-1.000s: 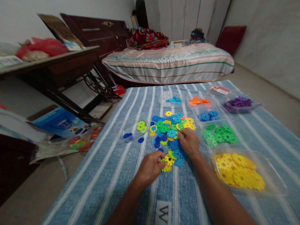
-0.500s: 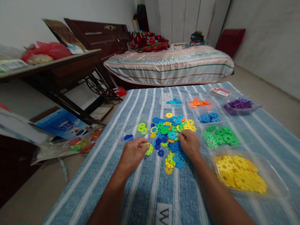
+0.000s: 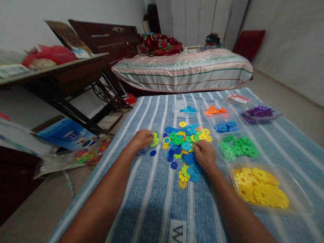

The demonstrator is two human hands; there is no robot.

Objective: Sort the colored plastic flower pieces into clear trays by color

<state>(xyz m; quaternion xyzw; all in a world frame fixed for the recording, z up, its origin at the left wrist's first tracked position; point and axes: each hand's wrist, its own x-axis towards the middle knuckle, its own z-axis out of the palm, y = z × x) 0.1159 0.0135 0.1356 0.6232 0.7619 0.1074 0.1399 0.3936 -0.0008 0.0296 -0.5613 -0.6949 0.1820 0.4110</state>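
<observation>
My left hand point(image 3: 143, 139) is closed in a pinch at the small clear tub on the left, its fingertips on a lime-green snowflake disc point(image 3: 155, 135). More lime discs lie under that one. A dark blue disc point(image 3: 153, 153) rests on the cloth just below this hand. My right hand point(image 3: 205, 154) is curled closed at the right edge of a mixed pile of notched plastic discs point(image 3: 186, 146); whatever its fingers hold is hidden. Blue, green, yellow and lime discs overlap in the pile.
Clear tubs on the right hold yellow discs point(image 3: 263, 189), green discs point(image 3: 239, 147), blue discs point(image 3: 225, 127) and purple discs point(image 3: 258, 114). Farther back are orange discs point(image 3: 215, 110) and light blue discs point(image 3: 188, 109). A striped cloth point(image 3: 141, 209) covers the table; a bed point(image 3: 182, 74) stands beyond.
My left hand has moved up and left with the lime-green disc, from beside the pile to the left tub. A dark blue disc now shows where that hand was. My right hand has barely moved.
</observation>
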